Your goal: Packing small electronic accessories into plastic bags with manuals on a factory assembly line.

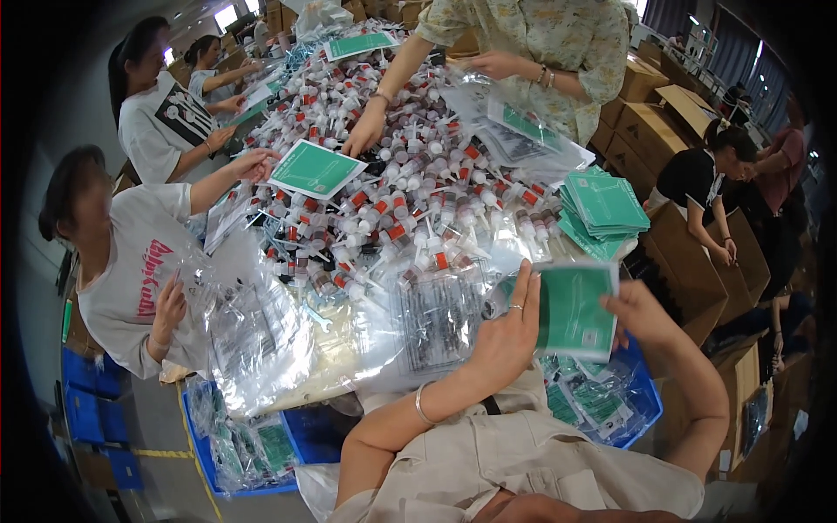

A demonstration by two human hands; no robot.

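Observation:
My right hand (pixel 643 312) pinches the right edge of a green booklet (pixel 574 312) with a white border. Beside the booklet's left edge is my left hand (pixel 508 342), its fingers stretched out and pointing away from me; a ring and a bracelet show on it. Whether its hidden thumb grips anything, I cannot make out. Just left of that hand, a clear plastic bag (pixel 436 318) with dark print lies on the table. Beyond my hands rises a big pile of small clear bottles (pixel 418 174) with white nozzle caps and red or brown contents.
Green booklets (pixel 603 205) are stacked at the pile's right. Blue bins (pixel 645 410) with bagged booklets sit below the table edge. Across the pile a person's hand (pixel 366 131) reaches in; at left another person holds a green booklet (pixel 316 169). Cardboard boxes (pixel 641 139) stand at right.

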